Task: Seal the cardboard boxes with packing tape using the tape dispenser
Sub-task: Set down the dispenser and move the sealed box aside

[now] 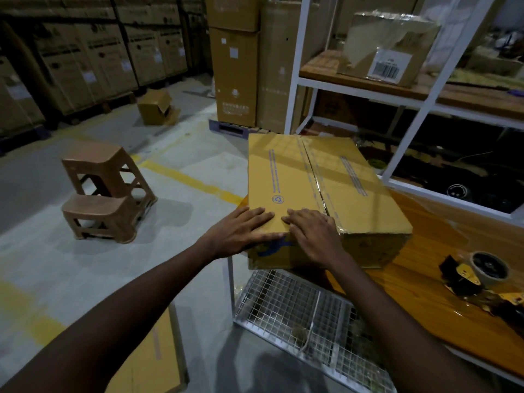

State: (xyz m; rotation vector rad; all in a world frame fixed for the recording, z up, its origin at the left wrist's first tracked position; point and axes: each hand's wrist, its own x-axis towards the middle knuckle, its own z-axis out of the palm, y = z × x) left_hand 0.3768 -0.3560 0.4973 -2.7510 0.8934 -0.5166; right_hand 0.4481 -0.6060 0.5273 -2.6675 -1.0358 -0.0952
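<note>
In a warehouse of stacked cartons, the cardboard box (320,199) sits on the orange surface (419,293), its seam taped. The left hand (241,231) and right hand (314,236) lie flat and open on its near edge. The tape dispenser (476,272) rests at four o'clock. The blue print is unreadable.

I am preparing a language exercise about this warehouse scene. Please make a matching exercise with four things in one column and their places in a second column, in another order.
Things:
1. taped brown cardboard box
2. yellow and black tape dispenser
3. brown plastic step stool
4. small open cardboard box

Places:
A. on the grey floor, far, near the stacked cartons
B. under both flat hands, at the table's corner
C. on the orange table, at the right
D. on the floor, left of the table

Pairs: 1-B, 2-C, 3-D, 4-A
</note>
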